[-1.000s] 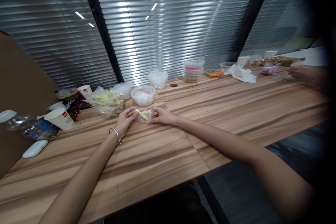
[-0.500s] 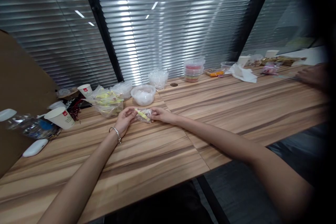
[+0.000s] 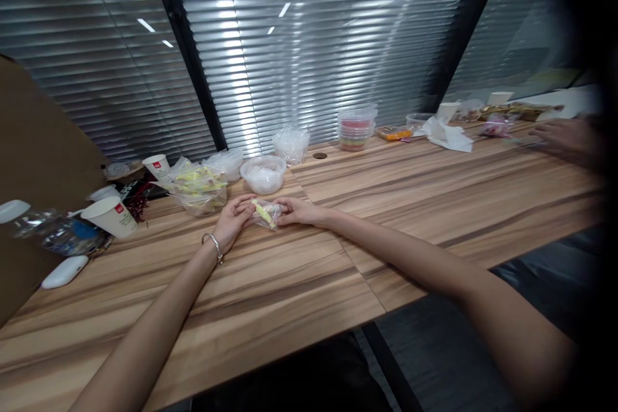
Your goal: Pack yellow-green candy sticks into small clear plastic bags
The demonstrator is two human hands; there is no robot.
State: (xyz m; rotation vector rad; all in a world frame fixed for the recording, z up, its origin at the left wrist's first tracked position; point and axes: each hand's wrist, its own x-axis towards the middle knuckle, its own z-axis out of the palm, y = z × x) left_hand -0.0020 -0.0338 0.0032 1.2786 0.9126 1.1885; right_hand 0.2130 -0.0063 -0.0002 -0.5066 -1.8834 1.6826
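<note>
Got a small clear bag (image 3: 270, 221) pinched between left hand (image 3: 232, 219) and right hand (image 3: 298, 212), 1 per side, over the table (image 3: 309, 270) near the plastic bowl (image 3: 248, 178), yellow strip (image 3: 263, 212) inside slanting lengthwise from far left to near right, kinda hard to make out through shiny plastic.

And the co-worker's hand (image 3: 567, 138) is a blur over at the right, its arm lost in the dark edge! Whatever it touches is too small to tell, perhaps something thin. The left hand's (image 3: 232, 222) fingertips are partly hidden at the clear bag (image 3: 265, 213), and the near forearm leaves the bottom edge.
</note>
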